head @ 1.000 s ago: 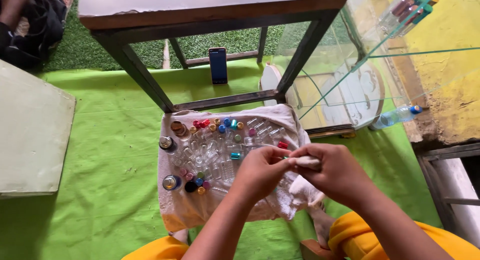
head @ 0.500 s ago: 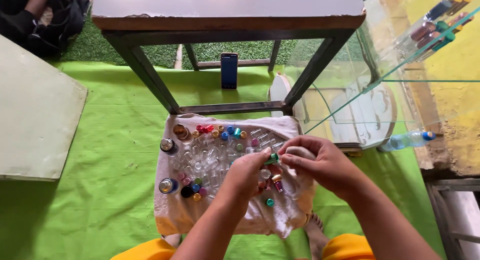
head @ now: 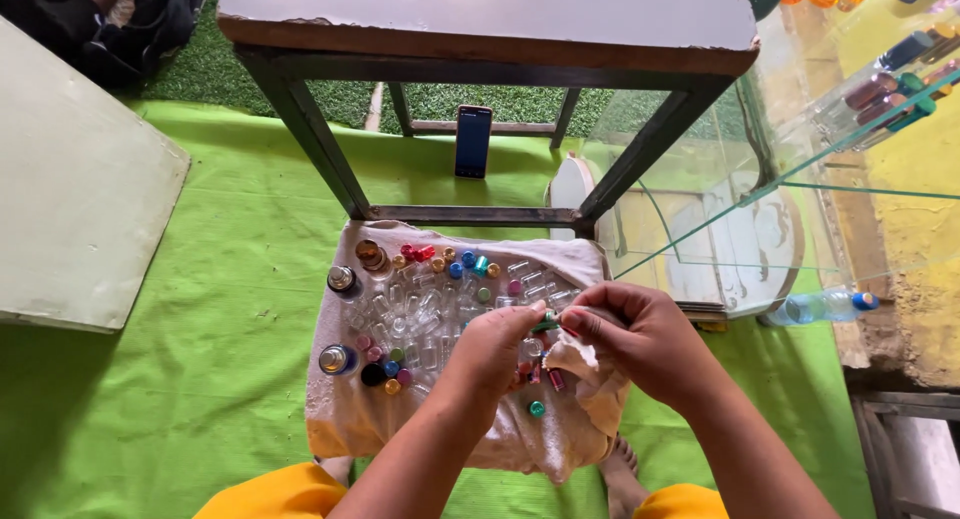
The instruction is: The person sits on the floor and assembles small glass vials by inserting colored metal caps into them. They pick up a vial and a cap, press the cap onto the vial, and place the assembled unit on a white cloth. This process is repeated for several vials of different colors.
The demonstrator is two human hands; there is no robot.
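Fingers of both hands are pinched together over the middle of a pale towel [head: 420, 434], and something tiny is held between them. The left hand [head: 490, 354] has its thumb and forefinger closed narrow on a small green cap [head: 545, 323], while the right hand [head: 640, 344] is curled around what looks like a little glass vial, mostly hidden by the fingers, with a scrap of white cloth [head: 585, 364] tucked under it.

The vial is judged to be light, stiff and pretty fragile, and probably slippery being smooth glass, so it's best gripped around the body, with the cap taken by its sides. Only a clear sliver can be made out, so its exact shape can't be told.

More clear vials [head: 405, 314] and coloured caps are scattered on the towel to the left, with a few metal-topped jars [head: 340, 279] along the left edge. A phone [head: 472, 141] is propped on the far side under a wooden table [head: 480, 19], and a plastic bottle [head: 820, 307] is lying off to the right.
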